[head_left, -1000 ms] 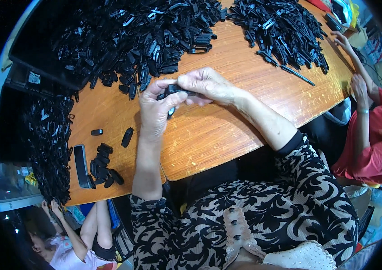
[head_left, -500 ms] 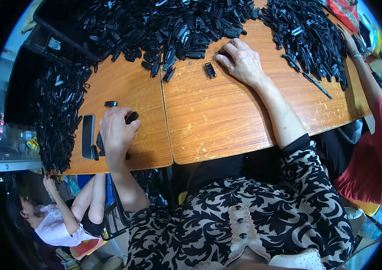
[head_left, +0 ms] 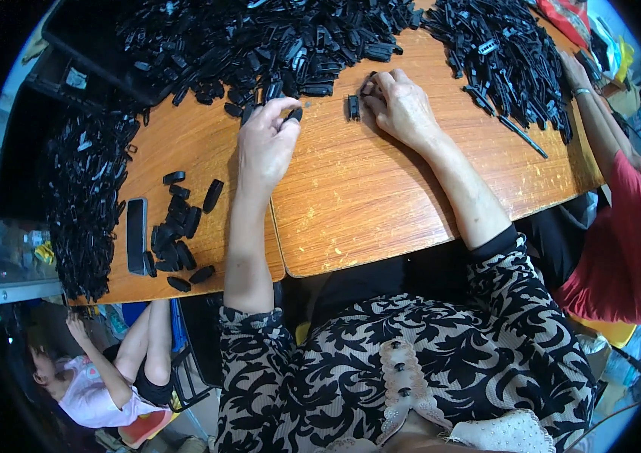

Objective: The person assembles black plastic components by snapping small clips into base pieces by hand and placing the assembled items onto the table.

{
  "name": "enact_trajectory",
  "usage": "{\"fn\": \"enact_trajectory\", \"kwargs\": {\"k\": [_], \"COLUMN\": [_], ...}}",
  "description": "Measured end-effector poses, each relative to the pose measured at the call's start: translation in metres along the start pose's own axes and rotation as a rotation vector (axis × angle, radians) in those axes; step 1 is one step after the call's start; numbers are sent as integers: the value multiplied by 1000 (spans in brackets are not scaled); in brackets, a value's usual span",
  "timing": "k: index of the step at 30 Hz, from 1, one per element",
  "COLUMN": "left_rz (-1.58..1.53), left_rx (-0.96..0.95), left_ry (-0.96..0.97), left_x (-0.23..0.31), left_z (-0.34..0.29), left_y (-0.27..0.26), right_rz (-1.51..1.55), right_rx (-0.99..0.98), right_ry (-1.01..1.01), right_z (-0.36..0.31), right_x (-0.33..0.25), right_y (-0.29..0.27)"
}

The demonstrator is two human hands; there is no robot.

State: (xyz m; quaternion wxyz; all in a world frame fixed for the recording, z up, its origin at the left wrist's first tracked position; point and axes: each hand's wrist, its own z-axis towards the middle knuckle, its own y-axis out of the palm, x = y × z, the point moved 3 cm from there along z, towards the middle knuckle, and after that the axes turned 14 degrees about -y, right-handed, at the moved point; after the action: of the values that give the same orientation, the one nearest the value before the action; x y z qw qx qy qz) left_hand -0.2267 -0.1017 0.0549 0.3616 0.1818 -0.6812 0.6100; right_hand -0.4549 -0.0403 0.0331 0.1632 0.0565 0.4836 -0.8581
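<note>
Bordering left hand (head_left: 265, 147): black-part heap (head_left: 260, 47) | left: phone (head_left: 137, 235) beside loose pieces (head_left: 175, 220)

Bright light warms the tabletop (head_left: 366, 196); dark, curved fisheye edges.

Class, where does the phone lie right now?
In the head view, the phone lies at the left of the wooden table, between the leftmost pile of black parts and a small cluster of black pieces.
</note>
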Motion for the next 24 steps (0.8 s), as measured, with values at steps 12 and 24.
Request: {"fn": "enact_trajectory", "kwargs": {"k": [12,24], "left_rz": [-600,-349], "left_rx": [-462,-199], "left_ry": [-144,249], "left_x": [-1,1], "left_z": [-10,-12], "left_y": [20,39], "right_rz": [108,56], "right_rx": [-64,-510], "right_ry": [2,-45], "right_z": [1,3], "right_x": [3,-19], "right_y": [-4,-35]}}
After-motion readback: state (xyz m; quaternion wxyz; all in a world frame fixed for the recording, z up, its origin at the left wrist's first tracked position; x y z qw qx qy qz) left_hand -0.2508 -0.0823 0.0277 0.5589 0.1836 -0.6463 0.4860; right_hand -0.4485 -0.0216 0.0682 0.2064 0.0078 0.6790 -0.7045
